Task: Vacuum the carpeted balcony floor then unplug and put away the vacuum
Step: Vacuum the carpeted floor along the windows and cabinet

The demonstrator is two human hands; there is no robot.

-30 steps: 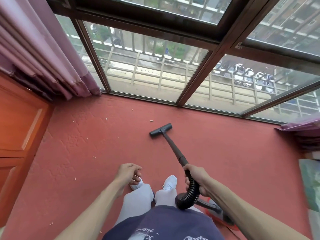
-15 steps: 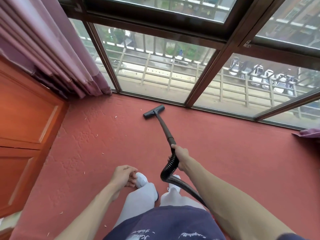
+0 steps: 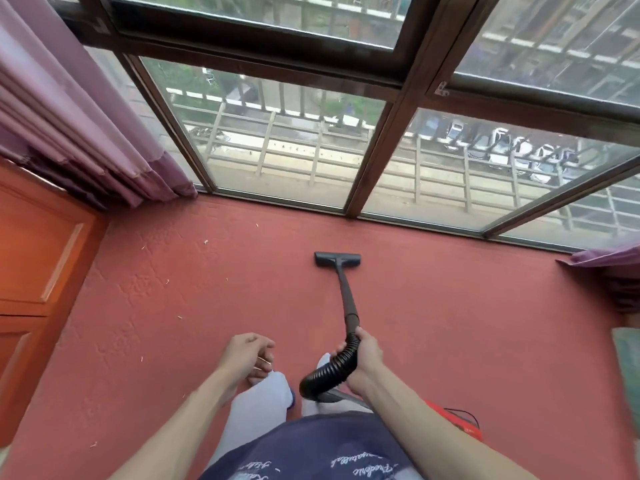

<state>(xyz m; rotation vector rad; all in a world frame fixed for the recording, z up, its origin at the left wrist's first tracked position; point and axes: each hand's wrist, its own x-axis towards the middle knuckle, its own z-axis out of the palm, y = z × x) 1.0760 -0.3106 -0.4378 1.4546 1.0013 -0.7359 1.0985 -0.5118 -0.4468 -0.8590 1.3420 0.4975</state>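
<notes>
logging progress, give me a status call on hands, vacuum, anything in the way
Right hand grips hose at wand; left hand idle. Floor head flat on carpet near window. Debris specks left; path open.

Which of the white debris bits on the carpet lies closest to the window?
The white speck just right of the purple curtain, nearest the window frame; the other bits lie farther back, left of the vacuum head.

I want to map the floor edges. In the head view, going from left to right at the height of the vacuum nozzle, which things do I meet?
Orange wooden cabinet → scattered pale debris on the red carpet → black vacuum nozzle → purple cloth at the right edge.
</notes>
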